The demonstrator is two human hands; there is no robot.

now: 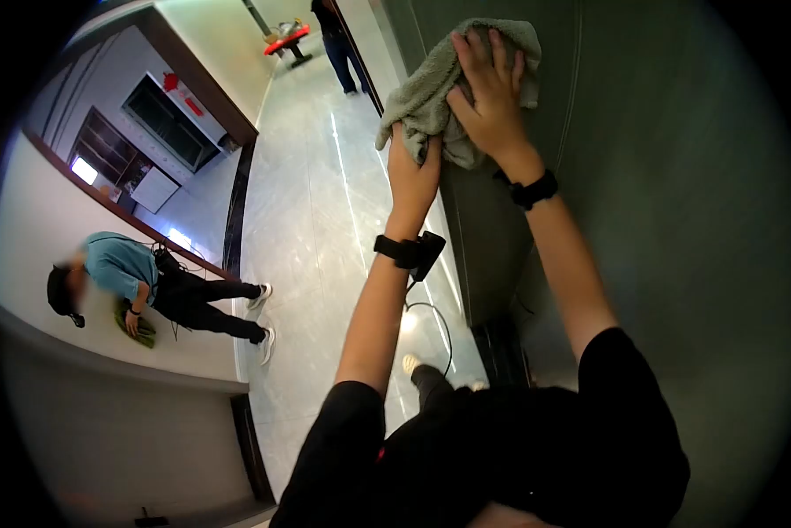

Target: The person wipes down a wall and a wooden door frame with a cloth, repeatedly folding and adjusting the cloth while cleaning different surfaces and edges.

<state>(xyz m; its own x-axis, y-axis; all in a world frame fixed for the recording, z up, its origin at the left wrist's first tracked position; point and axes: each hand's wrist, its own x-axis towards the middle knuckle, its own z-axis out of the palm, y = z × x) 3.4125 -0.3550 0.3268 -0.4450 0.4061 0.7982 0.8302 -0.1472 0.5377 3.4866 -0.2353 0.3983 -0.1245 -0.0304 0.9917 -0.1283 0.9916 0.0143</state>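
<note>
A grey-green towel [422,84] lies bunched and folded against a dark grey-green panel [554,79] at the upper right. My right hand [492,106] rests on the towel with its fingers spread and stretched out, pressing it to the panel. At the towel's lower left edge, my left hand [415,176] grips the fabric; the cloth covers most of its fingers, and its thumb shows. Both wrists wear black straps, and a small black box sits on the left one.
A person in a teal shirt [118,264] stands at the left by a pale wall, a hand on a green cloth [134,327]. Another person's legs [343,57] show at the top, near a red object [287,40]. A cable [448,330] hangs beneath my left arm over the glossy tiled floor [299,211].
</note>
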